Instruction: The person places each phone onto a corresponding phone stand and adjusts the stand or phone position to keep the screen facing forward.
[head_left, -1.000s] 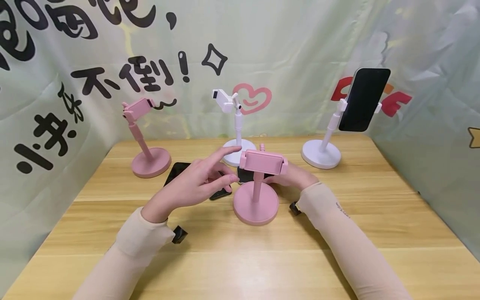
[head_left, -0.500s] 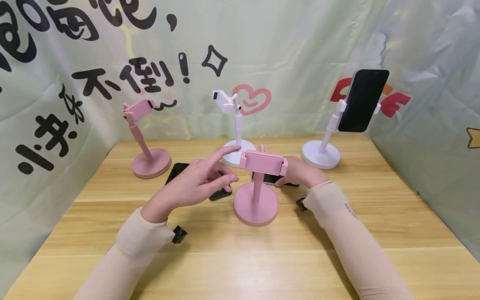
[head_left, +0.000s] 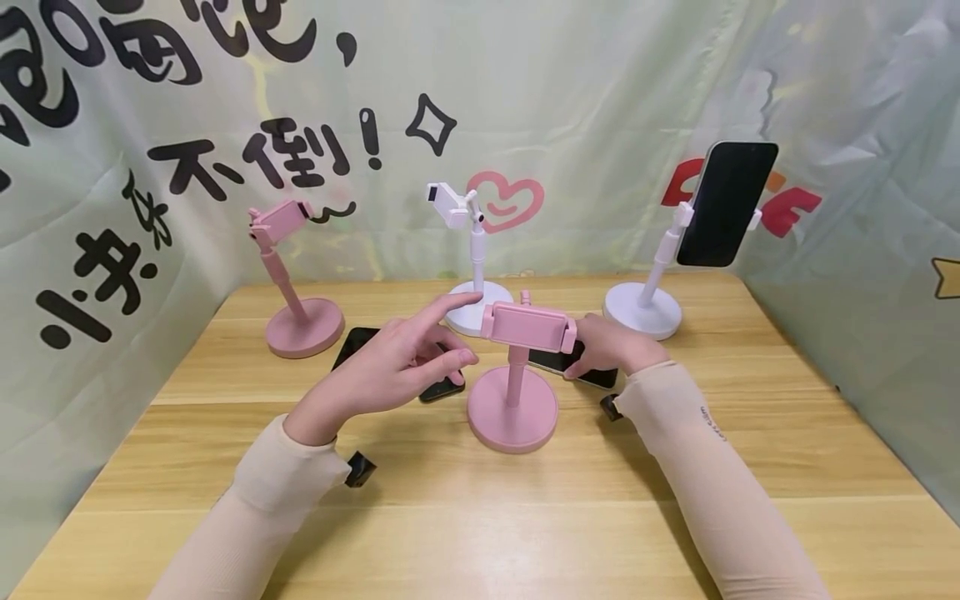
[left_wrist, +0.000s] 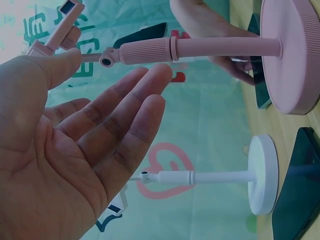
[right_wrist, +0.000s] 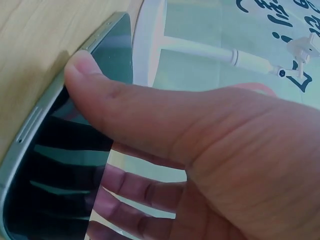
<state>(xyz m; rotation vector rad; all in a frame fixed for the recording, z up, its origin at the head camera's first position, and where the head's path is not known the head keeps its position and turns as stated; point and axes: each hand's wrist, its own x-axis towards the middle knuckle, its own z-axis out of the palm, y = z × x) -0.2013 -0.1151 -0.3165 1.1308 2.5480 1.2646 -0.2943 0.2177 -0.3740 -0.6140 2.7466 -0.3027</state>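
A pink phone stand [head_left: 513, 407] with an empty clamp [head_left: 528, 327] stands at the table's centre front. My left hand [head_left: 420, 350] hovers just left of the clamp, fingers spread and holding nothing; the left wrist view shows its open palm [left_wrist: 85, 150] beside the stand's pole [left_wrist: 200, 48]. Behind and right of the stand, my right hand [head_left: 603, 354] grips a dark phone [head_left: 596, 377] low over the table. In the right wrist view the thumb [right_wrist: 150, 115] presses the phone's edge [right_wrist: 60, 180], with fingers curled underneath.
A second dark phone [head_left: 351, 344] lies flat under my left hand. At the back stand a pink stand [head_left: 303, 327], a white stand [head_left: 474, 312], and a white stand [head_left: 643, 310] clamping a phone [head_left: 726, 204]. Printed fabric walls enclose the wooden table [head_left: 480, 517].
My right hand has drawn the dark phone rightwards from behind the pink stand's clamp. The left hand has stayed where it was, still spread.
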